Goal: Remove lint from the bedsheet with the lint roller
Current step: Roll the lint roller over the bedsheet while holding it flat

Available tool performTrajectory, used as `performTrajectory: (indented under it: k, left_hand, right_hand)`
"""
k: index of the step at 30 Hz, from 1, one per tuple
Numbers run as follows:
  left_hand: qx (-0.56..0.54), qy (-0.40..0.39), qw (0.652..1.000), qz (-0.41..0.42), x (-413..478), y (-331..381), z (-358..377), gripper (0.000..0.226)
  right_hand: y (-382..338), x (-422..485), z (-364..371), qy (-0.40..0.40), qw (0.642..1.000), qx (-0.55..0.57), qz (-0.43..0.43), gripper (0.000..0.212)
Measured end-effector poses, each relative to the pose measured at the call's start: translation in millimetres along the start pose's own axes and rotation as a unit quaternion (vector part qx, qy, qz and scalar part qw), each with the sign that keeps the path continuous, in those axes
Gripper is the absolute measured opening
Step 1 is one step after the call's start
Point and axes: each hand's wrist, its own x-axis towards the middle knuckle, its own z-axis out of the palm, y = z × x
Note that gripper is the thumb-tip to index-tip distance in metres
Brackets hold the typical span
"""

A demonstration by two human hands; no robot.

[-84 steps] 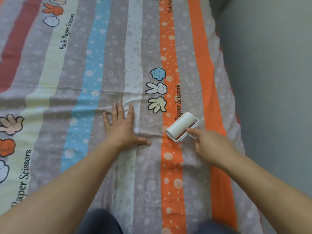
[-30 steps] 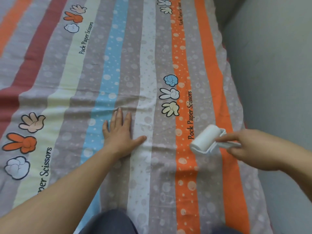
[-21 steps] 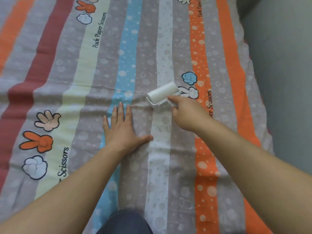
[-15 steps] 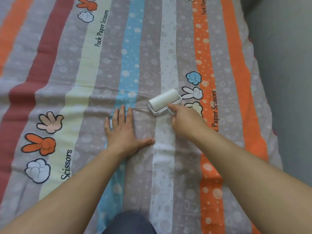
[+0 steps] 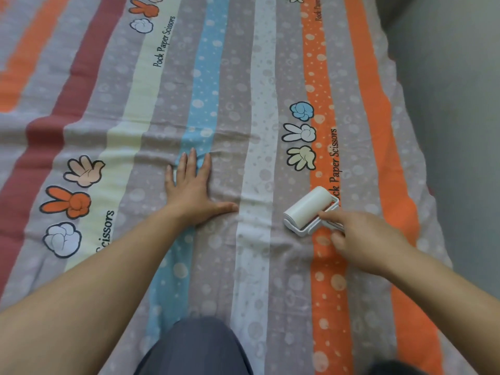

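Lint roller (image 5: 308, 208) sits on the bedsheet (image 5: 243, 77) toward its right edge, drum's long axis slanting from near-left to far-right. Right hand (image 5: 362, 242) grips the handle just behind it, forefinger out along the frame. Left hand (image 5: 190, 192) lies spread flat, well apart, pinning the cloth.

My left hand (image 5: 193, 193) lies flat, palm down, fingers spread forward and thumb out to the side. My right hand (image 5: 364, 242) is curled in a grip, index finger stretched forward. Both forearms reach ahead.
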Motion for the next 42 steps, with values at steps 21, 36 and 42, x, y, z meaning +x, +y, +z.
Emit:
performTrajectory:
  k: [21, 36, 42]
  left_hand:
    - [0.011, -0.160, 0.985, -0.061, 39, -11, -42, 0.160]
    - [0.003, -0.220, 0.973, -0.063, 53, -21, -32, 0.168]
    - [0.000, -0.147, 0.989, -0.029, 40, -25, -23, 0.164]
  right_hand:
    - [-129, 117, -70, -0.007, 0.991, 0.135, -0.017, 0.051]
    - [-99, 88, -29, -0.028, 0.991, 0.127, -0.010, 0.055]
    - [-69, 50, -1, -0.017, 0.996, 0.092, 0.009, 0.053]
